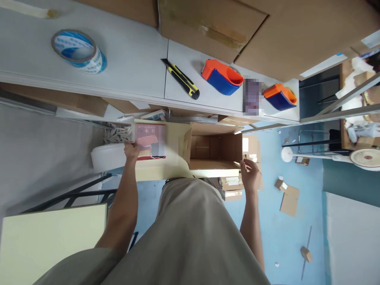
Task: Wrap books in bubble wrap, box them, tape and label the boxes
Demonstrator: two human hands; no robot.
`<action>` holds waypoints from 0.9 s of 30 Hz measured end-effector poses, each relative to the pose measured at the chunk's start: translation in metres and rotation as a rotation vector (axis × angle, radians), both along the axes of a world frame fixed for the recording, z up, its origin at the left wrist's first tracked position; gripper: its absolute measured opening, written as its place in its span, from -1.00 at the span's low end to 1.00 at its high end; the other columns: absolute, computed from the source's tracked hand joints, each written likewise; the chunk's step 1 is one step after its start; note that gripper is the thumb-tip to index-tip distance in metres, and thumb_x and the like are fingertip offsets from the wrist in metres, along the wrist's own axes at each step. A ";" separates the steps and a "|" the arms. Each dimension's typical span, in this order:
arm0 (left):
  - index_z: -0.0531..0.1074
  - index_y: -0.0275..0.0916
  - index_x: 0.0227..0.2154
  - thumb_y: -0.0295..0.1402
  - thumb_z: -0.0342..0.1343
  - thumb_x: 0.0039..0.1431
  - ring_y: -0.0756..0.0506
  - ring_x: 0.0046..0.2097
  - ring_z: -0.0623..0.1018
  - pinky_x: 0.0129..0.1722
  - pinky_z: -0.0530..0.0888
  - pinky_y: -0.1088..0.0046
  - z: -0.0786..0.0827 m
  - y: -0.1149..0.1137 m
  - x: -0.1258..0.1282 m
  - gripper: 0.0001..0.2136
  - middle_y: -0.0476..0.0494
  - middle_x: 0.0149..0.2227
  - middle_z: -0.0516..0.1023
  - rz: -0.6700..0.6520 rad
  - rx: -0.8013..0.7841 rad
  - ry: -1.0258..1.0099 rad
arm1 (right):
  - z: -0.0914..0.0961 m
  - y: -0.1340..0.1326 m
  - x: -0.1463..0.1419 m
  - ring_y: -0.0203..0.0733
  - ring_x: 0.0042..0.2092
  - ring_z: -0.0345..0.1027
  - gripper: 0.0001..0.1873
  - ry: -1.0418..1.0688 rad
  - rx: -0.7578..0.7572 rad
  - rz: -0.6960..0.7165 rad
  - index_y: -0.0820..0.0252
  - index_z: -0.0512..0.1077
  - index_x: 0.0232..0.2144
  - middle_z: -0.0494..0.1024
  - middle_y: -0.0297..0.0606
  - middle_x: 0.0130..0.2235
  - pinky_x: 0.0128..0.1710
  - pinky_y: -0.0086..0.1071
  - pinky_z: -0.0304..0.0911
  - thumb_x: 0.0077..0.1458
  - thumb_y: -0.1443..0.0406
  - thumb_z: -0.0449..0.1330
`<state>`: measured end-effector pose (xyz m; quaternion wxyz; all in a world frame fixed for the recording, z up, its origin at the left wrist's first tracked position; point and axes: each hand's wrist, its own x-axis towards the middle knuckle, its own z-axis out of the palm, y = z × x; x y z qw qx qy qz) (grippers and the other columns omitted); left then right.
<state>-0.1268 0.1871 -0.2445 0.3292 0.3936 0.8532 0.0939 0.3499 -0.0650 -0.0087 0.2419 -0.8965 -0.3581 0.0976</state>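
In the head view my left hand (131,150) is closed on the left edge of a book (150,141) with a pinkish-red cover. The book lies face up on, or just above, a pale yellow tabletop (175,168). To its right stands a cardboard box (216,163), its open top facing me and nothing visible inside. My right hand (251,174) pinches the near right corner of this box, fingers closed at its edge.
A shelf (130,75) beyond the table carries a tape roll (99,63), a utility knife (181,79) and two orange-blue tape dispensers (222,77) (280,97). Large cartons (208,23) stand behind. Cardboard scraps (290,200) lie on the blue floor, near a white fan (366,158).
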 end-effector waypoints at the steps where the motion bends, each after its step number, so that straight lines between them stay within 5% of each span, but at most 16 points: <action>1: 0.42 -0.26 -0.07 -0.40 0.24 0.20 -0.31 0.07 0.67 0.16 0.53 0.15 0.004 0.000 0.000 -0.75 -0.32 -0.08 0.66 -0.011 0.014 -0.004 | 0.000 0.001 0.001 0.10 -0.06 0.65 -0.48 0.004 0.006 0.011 0.19 0.63 -0.11 0.73 0.00 -0.07 0.02 0.02 0.57 0.28 -0.12 0.20; 5: 0.44 -0.31 0.12 -0.31 0.34 0.12 -0.31 0.15 0.64 0.24 0.50 0.17 0.029 -0.004 0.012 -0.50 -0.37 0.09 0.63 -0.054 0.094 0.004 | 0.002 0.008 0.005 0.06 -0.10 0.63 -0.51 -0.021 0.001 0.063 0.19 0.63 -0.08 0.71 0.00 -0.04 -0.03 -0.04 0.57 0.32 -0.07 0.18; 8: 0.37 -0.31 0.30 -0.26 0.33 0.15 -0.37 0.20 0.61 0.28 0.48 0.08 0.070 -0.017 0.036 -0.34 -0.38 0.16 0.62 -0.146 0.178 0.057 | 0.006 0.017 0.006 0.09 -0.06 0.62 -0.56 -0.086 -0.018 0.101 0.16 0.63 -0.03 0.69 -0.01 0.04 -0.02 -0.04 0.54 0.36 0.00 0.16; 14: 0.60 -0.18 0.08 -0.25 0.21 0.29 -0.40 0.19 0.60 0.24 0.50 0.05 0.210 -0.072 0.083 -0.66 -0.23 0.12 0.66 -0.470 0.359 0.218 | 0.011 0.048 0.002 0.09 0.16 0.56 -0.60 -0.008 0.059 0.340 0.11 0.58 0.11 0.64 -0.03 0.15 0.18 -0.04 0.50 0.48 0.10 0.06; 17: 0.64 -0.09 -0.02 -0.27 0.22 0.31 -0.29 0.06 0.65 0.13 0.58 0.12 0.287 -0.101 0.094 -0.76 -0.09 0.01 0.67 -0.535 0.636 0.202 | 0.004 0.057 0.006 0.09 0.11 0.60 -0.56 0.143 0.036 0.518 0.12 0.54 0.20 0.57 -0.02 0.25 0.10 -0.03 0.56 0.48 0.08 0.08; 20: 0.64 0.09 0.06 -0.28 0.30 0.30 -0.22 -0.08 0.66 -0.01 0.63 0.14 0.347 -0.121 0.117 -0.71 -0.01 -0.08 0.65 -0.616 0.814 0.111 | -0.003 0.057 0.017 0.17 0.05 0.63 -0.49 0.194 -0.061 0.576 0.18 0.50 0.27 0.49 0.08 0.34 0.05 0.08 0.58 0.46 0.04 0.11; 23: 0.61 0.27 0.13 -0.39 0.32 0.30 -0.19 -0.11 0.64 -0.08 0.64 0.16 0.375 -0.128 0.158 -0.57 0.01 -0.10 0.64 -0.761 0.915 -0.005 | -0.009 0.051 0.036 0.22 0.14 0.59 -0.46 0.240 -0.059 0.572 0.22 0.44 0.31 0.46 0.12 0.36 0.14 0.13 0.54 0.47 0.06 0.09; 27: 0.62 0.18 0.12 -0.42 0.25 0.38 -0.13 -0.06 0.64 -0.05 0.64 0.23 0.367 -0.115 0.225 -0.64 -0.01 -0.04 0.64 -1.006 0.959 -0.191 | -0.018 0.041 0.067 0.22 0.26 0.51 -0.41 0.318 -0.008 0.519 0.25 0.36 0.37 0.51 0.11 0.33 0.24 0.12 0.48 0.43 0.12 0.14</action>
